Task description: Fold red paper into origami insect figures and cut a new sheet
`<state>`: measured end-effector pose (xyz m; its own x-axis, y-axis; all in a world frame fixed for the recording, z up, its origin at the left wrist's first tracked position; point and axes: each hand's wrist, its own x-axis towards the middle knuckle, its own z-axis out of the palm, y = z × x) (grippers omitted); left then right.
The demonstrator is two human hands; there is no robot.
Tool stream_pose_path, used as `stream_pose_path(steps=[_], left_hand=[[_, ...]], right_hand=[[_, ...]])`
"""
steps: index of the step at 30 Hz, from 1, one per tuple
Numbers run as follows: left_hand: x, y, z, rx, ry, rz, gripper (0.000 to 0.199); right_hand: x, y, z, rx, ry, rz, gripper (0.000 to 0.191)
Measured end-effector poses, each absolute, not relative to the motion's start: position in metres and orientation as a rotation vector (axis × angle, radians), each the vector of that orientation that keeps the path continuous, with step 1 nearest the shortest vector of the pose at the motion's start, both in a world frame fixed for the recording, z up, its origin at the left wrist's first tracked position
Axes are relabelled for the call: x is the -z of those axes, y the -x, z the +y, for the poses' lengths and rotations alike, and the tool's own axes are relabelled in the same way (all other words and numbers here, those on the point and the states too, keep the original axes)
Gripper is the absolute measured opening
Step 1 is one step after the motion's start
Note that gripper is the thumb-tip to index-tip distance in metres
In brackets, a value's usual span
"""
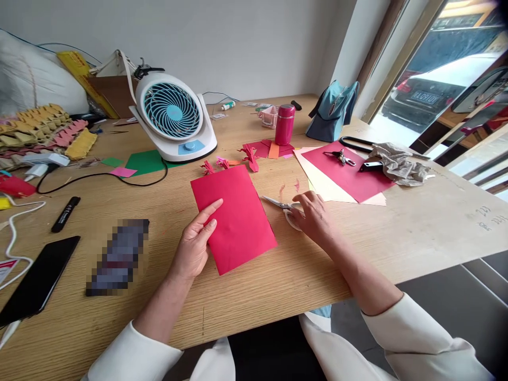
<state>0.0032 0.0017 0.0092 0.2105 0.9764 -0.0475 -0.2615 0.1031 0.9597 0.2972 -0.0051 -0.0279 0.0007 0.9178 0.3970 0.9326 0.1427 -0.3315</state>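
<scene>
My left hand [194, 241] holds a sheet of red paper [240, 222] by its left side, thumb on top and the index finger laid along its face. The paper is tilted above the wooden table. To the right of it, my right hand [313, 214] has curled fingers around the white handles of a pair of scissors [286, 206]. The scissor blades point left toward the paper's right edge and do not touch the hand. Part of the handles is hidden under the fingers. Small red folded paper figures [249, 156] sit just behind the sheet.
A white and blue fan [173, 114] stands at the back left, near green paper [145, 162]. A pink bottle [284, 125] and a blue bag [332, 112] are behind. Red and cream sheets [349, 172] lie right, under keys and crumpled paper [400, 164]. A black phone [39, 280] lies left.
</scene>
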Motion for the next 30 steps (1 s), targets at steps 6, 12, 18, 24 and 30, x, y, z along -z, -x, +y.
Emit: stream_pose_path(steps=[6,12,18,24,30], left_hand=[[-0.016,0.001,0.003,-1.198,-0.996,0.918,0.067],[-0.020,0.004,0.002,-1.241,-0.978,0.909,0.073],[-0.024,0.007,0.003,-1.358,-0.980,0.895,0.071],[-0.029,0.012,0.003,-1.475,-0.958,0.875,0.067],[-0.030,0.013,0.002,-1.501,-0.972,0.866,0.066]], right_hand=[[0.039,-0.309,-0.005,-0.035,1.847,-1.944,0.025],[0.032,-0.299,-0.010,0.114,2.011,-2.015,0.018],[0.010,-0.284,-0.018,-0.387,1.659,-1.818,0.015],[0.003,-0.265,-0.031,-0.363,1.360,-1.989,0.016],[0.004,-0.257,-0.034,-0.382,1.345,-2.016,0.017]])
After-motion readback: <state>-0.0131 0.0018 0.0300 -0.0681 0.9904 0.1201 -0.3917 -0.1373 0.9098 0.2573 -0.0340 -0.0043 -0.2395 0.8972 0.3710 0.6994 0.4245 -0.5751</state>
